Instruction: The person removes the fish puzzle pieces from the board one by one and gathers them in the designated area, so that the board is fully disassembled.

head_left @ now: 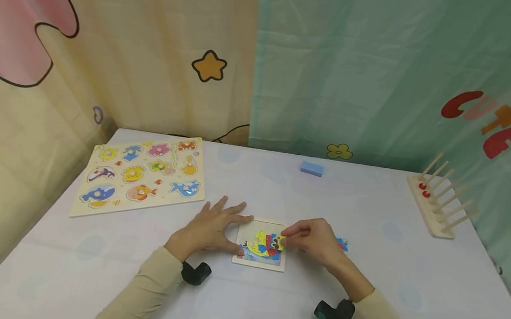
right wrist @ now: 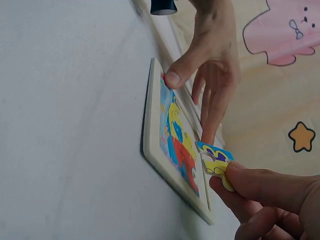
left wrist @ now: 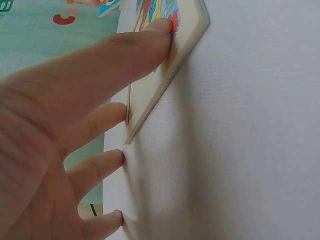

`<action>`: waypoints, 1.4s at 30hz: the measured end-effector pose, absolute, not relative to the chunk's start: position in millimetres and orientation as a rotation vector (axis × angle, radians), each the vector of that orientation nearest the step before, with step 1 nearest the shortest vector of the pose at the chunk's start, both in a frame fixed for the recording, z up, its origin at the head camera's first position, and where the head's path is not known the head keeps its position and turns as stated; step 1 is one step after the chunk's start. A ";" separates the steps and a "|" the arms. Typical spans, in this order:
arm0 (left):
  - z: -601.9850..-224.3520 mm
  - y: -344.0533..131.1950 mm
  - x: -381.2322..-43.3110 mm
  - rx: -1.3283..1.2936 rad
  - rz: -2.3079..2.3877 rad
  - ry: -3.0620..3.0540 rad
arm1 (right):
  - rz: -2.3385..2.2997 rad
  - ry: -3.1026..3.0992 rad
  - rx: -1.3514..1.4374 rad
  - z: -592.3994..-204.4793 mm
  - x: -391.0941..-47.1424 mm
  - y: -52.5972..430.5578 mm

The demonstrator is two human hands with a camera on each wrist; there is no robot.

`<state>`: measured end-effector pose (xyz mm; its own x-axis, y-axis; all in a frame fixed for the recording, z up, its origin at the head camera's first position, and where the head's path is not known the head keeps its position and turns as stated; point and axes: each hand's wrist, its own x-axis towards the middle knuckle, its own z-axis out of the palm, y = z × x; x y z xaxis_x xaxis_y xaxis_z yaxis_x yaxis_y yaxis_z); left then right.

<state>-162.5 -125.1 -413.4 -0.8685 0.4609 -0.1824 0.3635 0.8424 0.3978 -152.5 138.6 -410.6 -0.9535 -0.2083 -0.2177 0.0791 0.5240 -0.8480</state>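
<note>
A small square wooden puzzle board [head_left: 253,225] lies on the table with colourful jigsaw pieces filling its lower part. My left hand [head_left: 211,231] spreads its fingers at the board's left side. In the left wrist view its thumb [left wrist: 145,47] rests on the puzzle picture, and the other fingertips reach the board edge and tabletop. Between thumb and index finger, my right hand [head_left: 314,240] pinches a yellow and blue puzzle piece [right wrist: 214,159]. That piece is tilted over the right side of the board in the right wrist view. Another puzzle piece [head_left: 343,244] lies partly hidden behind the right hand.
To the left lies a large wooden peg puzzle [head_left: 126,192] with sea animals. A blue block [head_left: 312,168] sits near the table's back edge. At the right stands a wooden peg rack [head_left: 429,211] with red beads. Curtains [head_left: 339,85] hang behind the table.
</note>
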 end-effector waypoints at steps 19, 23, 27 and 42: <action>-412.6 -124.4 -162.0 0.630 0.523 2.743 | -1.291 2.554 -0.032 -412.5 -136.3 185.2; -411.4 -124.5 -162.0 0.625 0.527 2.741 | -1.235 2.620 -0.067 -411.6 -133.5 185.1; -411.4 -124.5 -162.1 0.620 0.534 2.738 | -1.145 2.721 -0.134 -411.7 -132.1 182.6; -411.6 -125.4 -162.2 0.627 0.527 2.743 | -0.956 2.848 -0.234 -405.7 -132.2 172.7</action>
